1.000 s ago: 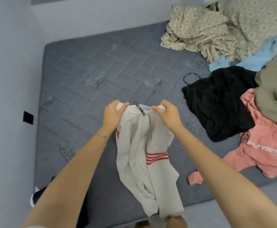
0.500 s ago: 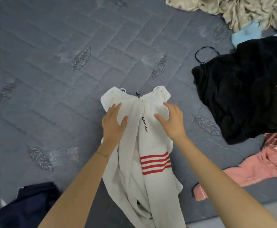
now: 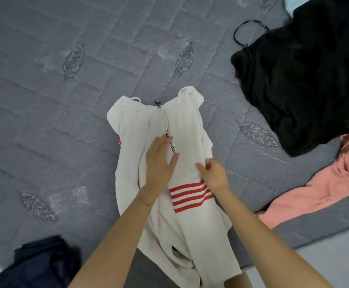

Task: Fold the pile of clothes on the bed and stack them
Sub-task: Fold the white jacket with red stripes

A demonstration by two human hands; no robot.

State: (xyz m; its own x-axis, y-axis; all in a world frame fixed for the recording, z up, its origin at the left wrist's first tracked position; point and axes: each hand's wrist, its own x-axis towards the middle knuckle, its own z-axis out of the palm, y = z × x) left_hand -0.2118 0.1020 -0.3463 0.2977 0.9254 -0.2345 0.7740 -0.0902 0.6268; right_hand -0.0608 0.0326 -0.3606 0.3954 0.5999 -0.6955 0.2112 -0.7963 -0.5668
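White zip jacket (image 3: 181,125) with red stripes lies at frame centre on the grey quilted bed (image 3: 55,125), collar toward the top of the frame, hem trailing over the bed's lower edge. Left hand (image 3: 159,163): grip spread, palm and straight fingers pressing flat on the jacket beside the zip; right hand (image 3: 214,173): grip curled, thumb and fingers pinching a fold of the jacket just above the stripes. Black garment (image 3: 294,80) upper right, pink garment (image 3: 325,188) at right, navy garment (image 3: 40,265) lower left, all apart from the jacket
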